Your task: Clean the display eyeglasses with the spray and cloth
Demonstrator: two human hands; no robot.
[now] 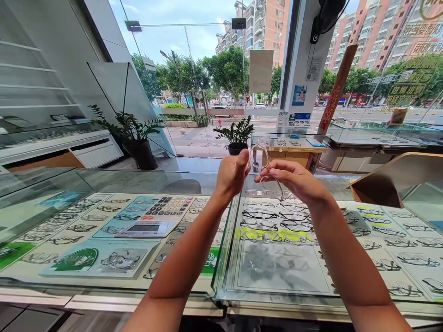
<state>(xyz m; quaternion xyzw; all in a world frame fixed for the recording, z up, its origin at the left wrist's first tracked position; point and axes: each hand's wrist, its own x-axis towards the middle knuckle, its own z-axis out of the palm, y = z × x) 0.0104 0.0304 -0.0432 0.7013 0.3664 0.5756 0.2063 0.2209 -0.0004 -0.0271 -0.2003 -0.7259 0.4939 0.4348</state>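
Note:
A pair of clear-framed eyeglasses is held up in front of me above the glass counter, turned on its side. My left hand is closed at the left edge of the frame, thumb up; its curled fingers hide part of the glasses. On the other side, my right hand pinches the glasses between thumb and fingers, and a thin temple arm hangs below it. Under both hands, rows of spectacle frames lie inside the glass display case.
A calculator lies on the counter at left, near a leaflet with a green oval. At right a brown angled stand rests on the glass. Potted plants stand beyond the counter, before a glass door.

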